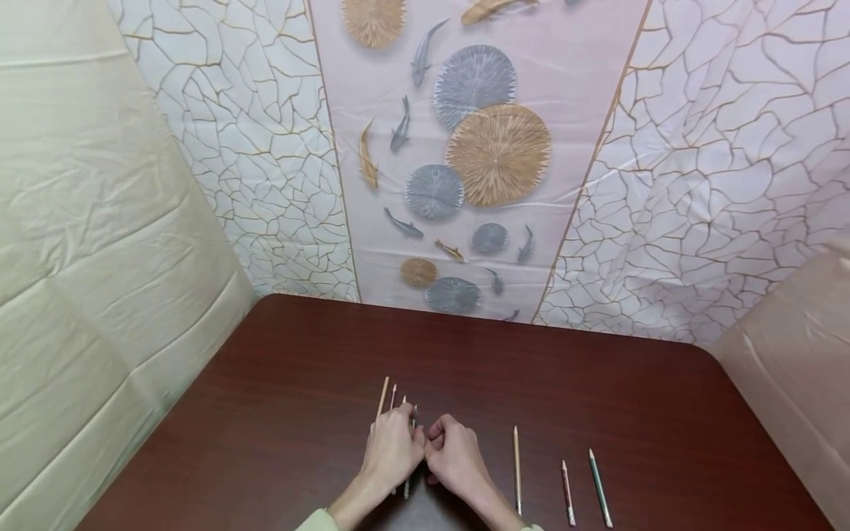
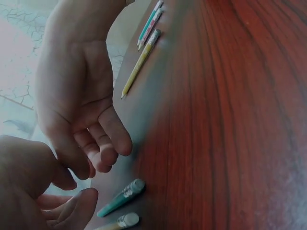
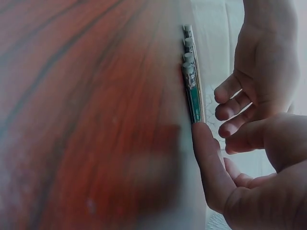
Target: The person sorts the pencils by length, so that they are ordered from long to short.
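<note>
My left hand (image 1: pixel 393 446) lies over a group of several pencils, covering their middles in the head view. The tip of a tan pencil (image 1: pixel 382 397) shows past the knuckles, and the eraser end of another pencil (image 1: pixel 407 488) comes out below. In the right wrist view a green pencil (image 3: pixel 192 91) is the nearest of this row, erasers lined up. Beside it is my right hand (image 1: pixel 458 456), fingers loosely bent and nothing seen in them. The fingertips of both hands come close together, and the left thumb and fingers bend with a gap between them.
To the right of my hands, three pencils lie apart on the dark red-brown table (image 1: pixel 319 339): a yellow one (image 1: pixel 517 464), a red one (image 1: pixel 567 490) and a teal one (image 1: pixel 599 483). Patterned cloth (image 1: pixel 438 243) hangs behind the table's far edge.
</note>
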`<action>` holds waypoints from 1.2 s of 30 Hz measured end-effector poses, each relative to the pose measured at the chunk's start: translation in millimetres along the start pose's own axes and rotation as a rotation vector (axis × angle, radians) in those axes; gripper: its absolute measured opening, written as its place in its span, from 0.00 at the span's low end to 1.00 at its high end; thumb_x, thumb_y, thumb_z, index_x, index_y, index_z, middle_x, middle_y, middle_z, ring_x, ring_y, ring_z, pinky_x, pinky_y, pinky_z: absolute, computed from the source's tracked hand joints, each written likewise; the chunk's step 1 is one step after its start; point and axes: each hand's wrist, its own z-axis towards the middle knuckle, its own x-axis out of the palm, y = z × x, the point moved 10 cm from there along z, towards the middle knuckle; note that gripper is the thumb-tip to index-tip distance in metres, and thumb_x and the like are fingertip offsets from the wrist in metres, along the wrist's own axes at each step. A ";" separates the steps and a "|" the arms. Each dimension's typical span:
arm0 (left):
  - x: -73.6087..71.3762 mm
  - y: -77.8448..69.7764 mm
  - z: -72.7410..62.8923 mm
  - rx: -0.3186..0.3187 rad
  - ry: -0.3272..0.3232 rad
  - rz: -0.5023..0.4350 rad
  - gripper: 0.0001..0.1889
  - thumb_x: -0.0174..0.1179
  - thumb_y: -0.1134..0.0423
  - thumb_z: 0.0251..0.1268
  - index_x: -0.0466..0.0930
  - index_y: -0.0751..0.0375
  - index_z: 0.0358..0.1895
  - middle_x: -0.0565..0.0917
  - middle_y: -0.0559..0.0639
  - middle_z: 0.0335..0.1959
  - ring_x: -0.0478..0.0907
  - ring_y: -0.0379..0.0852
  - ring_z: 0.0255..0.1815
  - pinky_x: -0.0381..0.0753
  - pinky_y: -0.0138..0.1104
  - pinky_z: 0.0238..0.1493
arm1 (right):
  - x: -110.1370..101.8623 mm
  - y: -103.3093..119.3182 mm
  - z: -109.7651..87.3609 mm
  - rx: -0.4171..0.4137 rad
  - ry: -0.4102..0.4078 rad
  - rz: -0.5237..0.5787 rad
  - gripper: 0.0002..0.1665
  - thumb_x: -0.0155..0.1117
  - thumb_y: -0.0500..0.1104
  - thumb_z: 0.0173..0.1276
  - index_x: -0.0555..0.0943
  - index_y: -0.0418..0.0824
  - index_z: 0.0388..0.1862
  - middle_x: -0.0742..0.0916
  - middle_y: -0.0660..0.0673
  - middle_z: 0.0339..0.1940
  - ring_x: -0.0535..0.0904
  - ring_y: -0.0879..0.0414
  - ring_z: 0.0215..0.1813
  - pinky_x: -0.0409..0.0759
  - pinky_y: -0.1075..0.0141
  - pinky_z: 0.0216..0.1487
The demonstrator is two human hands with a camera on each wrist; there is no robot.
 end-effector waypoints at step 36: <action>15.1 -30.1 -4.0 0.031 -0.043 -0.149 0.06 0.68 0.66 0.55 0.82 0.63 0.34 0.82 0.38 0.16 0.79 0.36 0.20 0.76 0.36 0.25 | -61.3 -13.1 -19.5 0.044 -0.134 -0.059 0.10 0.66 0.31 0.59 0.76 0.31 0.38 0.81 0.49 0.22 0.76 0.60 0.11 0.75 0.66 0.15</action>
